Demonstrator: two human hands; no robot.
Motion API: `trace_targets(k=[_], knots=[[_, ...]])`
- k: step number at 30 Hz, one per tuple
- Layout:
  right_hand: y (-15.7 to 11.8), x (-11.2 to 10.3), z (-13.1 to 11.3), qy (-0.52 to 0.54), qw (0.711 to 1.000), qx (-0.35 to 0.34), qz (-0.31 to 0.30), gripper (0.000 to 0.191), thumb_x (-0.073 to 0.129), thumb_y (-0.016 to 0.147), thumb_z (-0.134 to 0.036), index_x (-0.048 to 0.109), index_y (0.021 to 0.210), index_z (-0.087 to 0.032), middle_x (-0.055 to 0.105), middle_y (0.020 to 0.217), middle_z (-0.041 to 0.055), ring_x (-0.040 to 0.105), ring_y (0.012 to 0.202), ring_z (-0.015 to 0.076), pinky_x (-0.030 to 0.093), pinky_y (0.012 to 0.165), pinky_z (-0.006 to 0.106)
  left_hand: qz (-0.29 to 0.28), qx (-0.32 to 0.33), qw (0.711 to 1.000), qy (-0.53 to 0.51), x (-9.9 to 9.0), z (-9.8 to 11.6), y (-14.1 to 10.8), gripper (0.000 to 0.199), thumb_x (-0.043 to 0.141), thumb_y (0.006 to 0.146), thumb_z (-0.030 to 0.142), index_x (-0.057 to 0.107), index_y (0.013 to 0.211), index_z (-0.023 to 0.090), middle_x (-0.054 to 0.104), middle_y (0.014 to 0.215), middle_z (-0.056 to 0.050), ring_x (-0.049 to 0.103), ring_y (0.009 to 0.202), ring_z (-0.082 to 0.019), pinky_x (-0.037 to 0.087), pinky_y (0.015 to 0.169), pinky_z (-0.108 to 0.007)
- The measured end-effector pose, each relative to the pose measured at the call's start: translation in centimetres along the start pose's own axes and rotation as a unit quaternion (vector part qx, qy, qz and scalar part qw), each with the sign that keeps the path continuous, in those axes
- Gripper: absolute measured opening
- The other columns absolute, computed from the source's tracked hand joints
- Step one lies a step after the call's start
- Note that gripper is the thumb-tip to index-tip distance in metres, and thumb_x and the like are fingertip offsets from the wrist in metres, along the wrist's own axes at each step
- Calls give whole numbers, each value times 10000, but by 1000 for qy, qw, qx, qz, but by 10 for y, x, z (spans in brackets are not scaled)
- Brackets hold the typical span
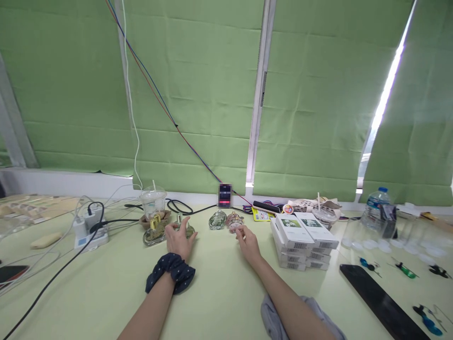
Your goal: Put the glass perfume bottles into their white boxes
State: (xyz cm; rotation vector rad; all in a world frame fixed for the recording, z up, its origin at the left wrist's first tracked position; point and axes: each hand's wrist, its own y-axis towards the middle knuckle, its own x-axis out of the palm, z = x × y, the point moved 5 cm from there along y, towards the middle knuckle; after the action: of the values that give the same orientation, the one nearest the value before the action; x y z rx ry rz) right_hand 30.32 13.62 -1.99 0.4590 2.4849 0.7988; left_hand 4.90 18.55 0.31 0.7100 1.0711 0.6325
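Observation:
My left hand [179,242], with a dark dotted scrunchie [170,273] at the wrist, reaches over a clear glass bottle [190,231]. Its thumb and forefinger are apart, and the hand partly hides that bottle. Just left of it, gold caps [155,221] rise above a flat glass bottle [154,236]. My right hand [249,245] has its fingertips closed at the lower right edge of a pink glass bottle [233,221]. Beside that one, a greenish glass bottle [217,220] lies between my two hands.
Stacked white boxes [300,233] stand right of my right hand. A black slab [380,297], water bottle [377,205] and clear cups lie farther right. A small screen [225,195] leans at the back. On the left are a plastic cup [153,200], power strip [91,236] and cables.

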Motion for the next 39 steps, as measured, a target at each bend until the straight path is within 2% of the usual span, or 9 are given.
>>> trace_targets(k=[3, 6, 15, 21, 27, 30, 33, 36, 39], knots=[[0, 0, 0, 5, 1000, -1, -4, 299, 389, 908, -391, 612, 920, -193, 664, 774, 25, 604, 680, 169, 433, 620, 258, -18, -10, 1000, -20, 2, -2, 1, 522, 667, 749, 293, 546, 1243, 176, 300, 945, -56, 443, 847, -227, 462, 763, -352], [0, 0, 1, 4, 1000, 1, -7, 301, 390, 899, -389, 614, 907, -188, 652, 734, 24, 592, 651, 165, 427, 608, 253, -29, -19, 999, -18, 3, -5, 3, 515, 635, 771, 267, 525, 1263, 160, 307, 895, -41, 444, 801, -212, 462, 742, -347], [-1, 2, 6, 1, 999, 45, -18, 333, 391, 880, -408, 619, 882, -165, 621, 645, 13, 567, 599, 148, 414, 619, 233, -74, -90, 993, -15, 3, -11, 10, 538, 589, 815, 242, 449, 1332, 190, 307, 851, -15, 412, 678, -155, 425, 647, -281], [-2, 4, 9, -5, 998, 59, -32, 319, 390, 882, -399, 611, 833, -174, 610, 627, 3, 552, 588, 140, 384, 593, 214, -64, -107, 992, -16, 7, -15, 13, 560, 583, 821, 255, 425, 1355, 193, 328, 865, -22, 430, 678, -163, 413, 631, -280], [-3, 6, 11, -29, 997, 62, -44, 311, 407, 867, -358, 592, 698, -173, 612, 624, 9, 545, 594, 136, 383, 603, 216, -49, -120, 991, -25, 9, -20, 15, 606, 600, 805, 267, 397, 1373, 204, 344, 868, -22, 450, 674, -165, 422, 641, -296], [-3, 7, 15, -41, 996, 66, -46, 239, 453, 827, -295, 599, 684, -171, 613, 632, 10, 547, 592, 135, 389, 598, 216, -41, -116, 992, -27, 8, -18, 13, 637, 612, 795, 295, 378, 1380, 199, 356, 867, -23, 462, 669, -171, 430, 639, -305], [-2, 7, 23, -43, 995, 89, -22, 149, 489, 768, -214, 596, 672, -175, 607, 629, 2, 550, 584, 134, 402, 592, 212, -32, -97, 994, -34, 7, -14, 11, 612, 585, 800, 284, 379, 1369, 191, 391, 895, -41, 494, 697, -195, 444, 647, -324], [-1, 4, 33, -48, 992, 117, 12, 117, 478, 729, -159, 593, 710, -170, 602, 645, 9, 558, 591, 142, 425, 599, 220, -31, -40, 996, -76, 11, -6, 11, 528, 530, 810, 238, 420, 1319, 151, 422, 942, -76, 523, 802, -239, 465, 703, -359], [1, 0, 41, -60, 987, 139, 46, 167, 475, 690, -133, 590, 811, -148, 614, 752, 42, 563, 607, 153, 450, 631, 251, -55, 26, 987, -147, 21, 5, 8, 437, 501, 796, 213, 483, 1224, 129, 422, 952, -86, 518, 870, -256, 466, 801, -415]])
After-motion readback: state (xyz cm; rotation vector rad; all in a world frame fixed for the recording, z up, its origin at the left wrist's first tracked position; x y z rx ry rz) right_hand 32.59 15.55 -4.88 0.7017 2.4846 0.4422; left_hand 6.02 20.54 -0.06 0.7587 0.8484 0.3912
